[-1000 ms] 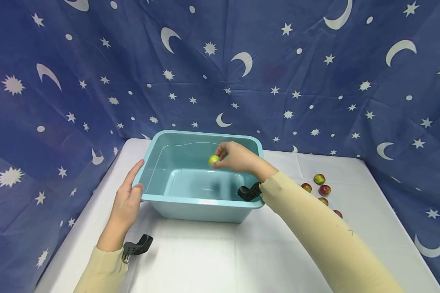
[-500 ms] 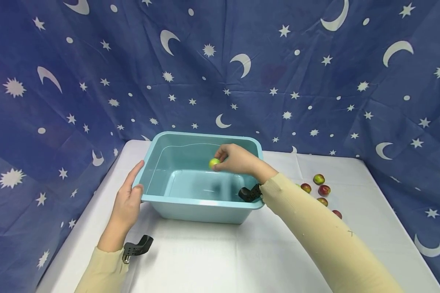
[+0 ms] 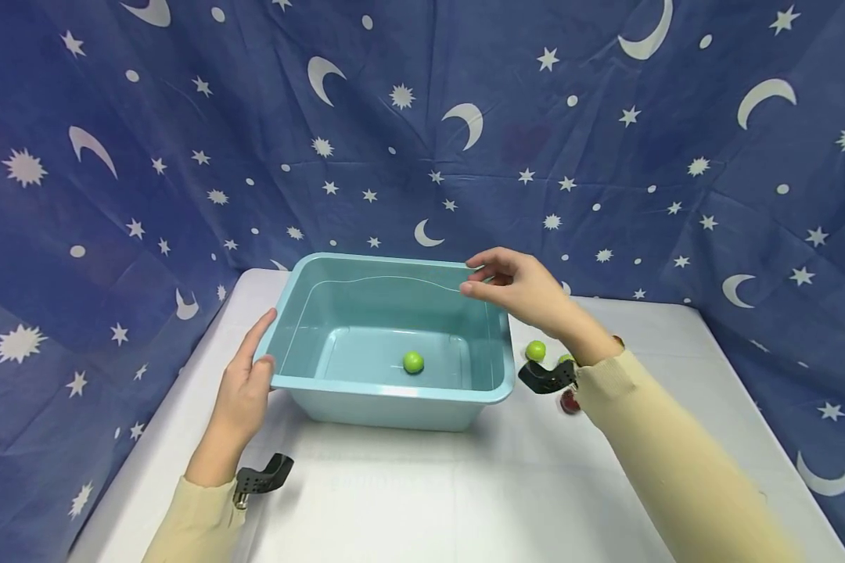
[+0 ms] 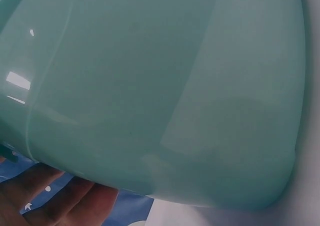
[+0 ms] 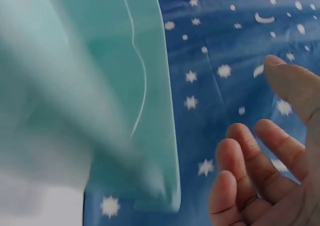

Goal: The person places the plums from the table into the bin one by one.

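Note:
A small round green fruit (image 3: 413, 362) lies on the floor of the light-blue plastic basin (image 3: 387, 387). My left hand (image 3: 242, 387) holds the basin's left rim, thumb near the front corner; the left wrist view shows its fingers (image 4: 65, 201) at the edge of the basin wall (image 4: 150, 85). Over the basin's back right corner is my right hand (image 3: 521, 289), its fingers loosely bent. The right wrist view shows nothing between that hand's thumb and fingers (image 5: 250, 176).
To the right of the basin, on the white cloth (image 3: 366, 493), lie a green fruit (image 3: 535, 350) and a dark red one (image 3: 570, 402). My right wrist and sleeve (image 3: 669, 446) partly cover others. A blue star-patterned curtain (image 3: 394, 180) stands behind the table.
The green fruit has left my right hand and now lies in the basin. That hand has moved up and right, its fingers spread. My left hand stays on the rim.

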### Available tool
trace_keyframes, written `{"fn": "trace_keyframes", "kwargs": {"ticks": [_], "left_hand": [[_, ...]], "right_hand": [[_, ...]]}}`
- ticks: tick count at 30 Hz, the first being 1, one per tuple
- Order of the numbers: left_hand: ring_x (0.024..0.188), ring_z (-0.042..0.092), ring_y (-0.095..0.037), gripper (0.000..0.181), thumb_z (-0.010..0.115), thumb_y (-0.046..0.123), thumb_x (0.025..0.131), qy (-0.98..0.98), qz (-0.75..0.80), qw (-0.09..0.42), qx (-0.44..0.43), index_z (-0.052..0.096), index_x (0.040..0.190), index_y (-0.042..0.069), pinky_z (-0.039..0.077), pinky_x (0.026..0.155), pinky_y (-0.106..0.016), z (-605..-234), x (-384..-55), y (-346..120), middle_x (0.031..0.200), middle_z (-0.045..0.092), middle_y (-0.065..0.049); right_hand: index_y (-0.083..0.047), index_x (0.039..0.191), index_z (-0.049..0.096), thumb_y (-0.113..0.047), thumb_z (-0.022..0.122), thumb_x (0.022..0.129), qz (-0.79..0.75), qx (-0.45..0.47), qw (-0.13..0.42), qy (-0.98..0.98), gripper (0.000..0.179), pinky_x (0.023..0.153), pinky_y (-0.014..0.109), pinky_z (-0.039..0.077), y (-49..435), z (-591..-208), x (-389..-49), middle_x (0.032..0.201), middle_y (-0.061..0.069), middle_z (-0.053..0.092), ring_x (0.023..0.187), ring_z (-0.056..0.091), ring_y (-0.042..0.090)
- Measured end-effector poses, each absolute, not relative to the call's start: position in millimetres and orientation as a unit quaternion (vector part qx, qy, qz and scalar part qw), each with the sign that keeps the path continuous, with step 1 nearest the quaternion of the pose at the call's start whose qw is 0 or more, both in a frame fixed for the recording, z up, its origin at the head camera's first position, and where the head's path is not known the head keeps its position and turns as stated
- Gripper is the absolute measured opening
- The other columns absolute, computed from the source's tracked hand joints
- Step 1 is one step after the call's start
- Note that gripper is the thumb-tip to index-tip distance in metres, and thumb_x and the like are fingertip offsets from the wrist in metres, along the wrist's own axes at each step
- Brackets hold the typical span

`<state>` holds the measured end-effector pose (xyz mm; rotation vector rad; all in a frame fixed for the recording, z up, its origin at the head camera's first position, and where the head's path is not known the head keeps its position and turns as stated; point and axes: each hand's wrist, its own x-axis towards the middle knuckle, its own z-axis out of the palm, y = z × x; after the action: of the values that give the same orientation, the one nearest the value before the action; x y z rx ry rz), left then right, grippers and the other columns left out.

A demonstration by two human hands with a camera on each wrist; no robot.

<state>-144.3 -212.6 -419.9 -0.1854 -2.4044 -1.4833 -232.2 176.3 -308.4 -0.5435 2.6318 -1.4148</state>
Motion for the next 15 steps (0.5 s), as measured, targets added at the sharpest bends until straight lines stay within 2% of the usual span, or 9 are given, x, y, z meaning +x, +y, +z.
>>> {"fn": "trace_keyframes", "kwargs": {"ticks": [6, 10, 15], "left_hand": [[0.129, 0.039, -0.03, 0.059, 0.032, 0.008, 0.097, -0.841, -0.513, 0.156, -0.068, 0.033, 0.151, 0.032, 0.036, 0.096, -0.058, -418.0, -143.5, -212.0, 0.153, 0.033, -0.001], [0.134, 0.034, -0.03, 0.06, 0.033, 0.007, 0.096, -0.84, -0.514, 0.161, -0.072, 0.034, 0.151, 0.032, 0.033, 0.1, -0.059, -417.1, -143.1, -211.9, 0.153, 0.033, -0.001], [0.133, 0.035, -0.034, 0.06, 0.033, 0.007, 0.096, -0.837, -0.517, 0.161, -0.075, 0.034, 0.151, 0.03, 0.034, 0.098, -0.061, -417.8, -143.0, -212.1, 0.153, 0.033, -0.004]], "right_hand": [[-0.017, 0.123, 0.061, -0.045, 0.075, 0.081, -0.504, -0.116, 0.027, 0.856, 0.053, 0.082, 0.031, 0.053, 227.5, -328.5, -215.0, 0.108, 0.004, 0.065, 0.095, 0.062, 0.02], [-0.015, 0.128, 0.057, -0.042, 0.073, 0.085, -0.52, -0.083, 0.032, 0.849, 0.053, 0.083, 0.027, 0.053, 258.4, -356.4, -201.4, 0.114, 0.008, 0.062, 0.1, 0.06, 0.022], [-0.014, 0.134, 0.053, -0.046, 0.071, 0.085, -0.491, -0.039, 0.056, 0.869, 0.061, 0.082, 0.023, 0.051, 292.3, -397.3, -183.1, 0.119, 0.008, 0.06, 0.105, 0.059, 0.02]]}}
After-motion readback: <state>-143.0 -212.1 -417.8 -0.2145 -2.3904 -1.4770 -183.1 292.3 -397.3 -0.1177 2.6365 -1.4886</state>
